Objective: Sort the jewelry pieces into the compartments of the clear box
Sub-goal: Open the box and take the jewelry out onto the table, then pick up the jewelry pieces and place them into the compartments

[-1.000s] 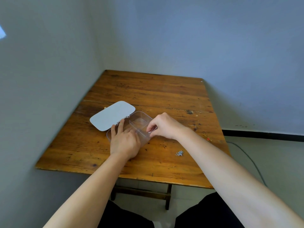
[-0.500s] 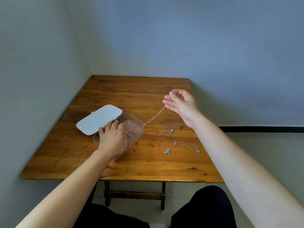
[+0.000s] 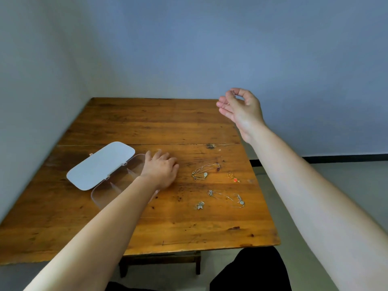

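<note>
Right hand: raised, pinching thin chain;
Left hand: flat, steadying clear box;
Chain: probably light, limp, tangle-prone; grip ends

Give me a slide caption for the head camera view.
Left hand rests on open clear box; raised right hand pinches a thin chain.

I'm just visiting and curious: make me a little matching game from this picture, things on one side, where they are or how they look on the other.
Things:
1. lid
2. orange charm
3. right hand
4. left hand

Descriptions:
A. raised above the table, pinching a thin chain
B. open, lying flat beside the box
C. resting at the box's right end
D. on the table near its right edge

Pairs: 1-B, 2-D, 3-A, 4-C
</note>
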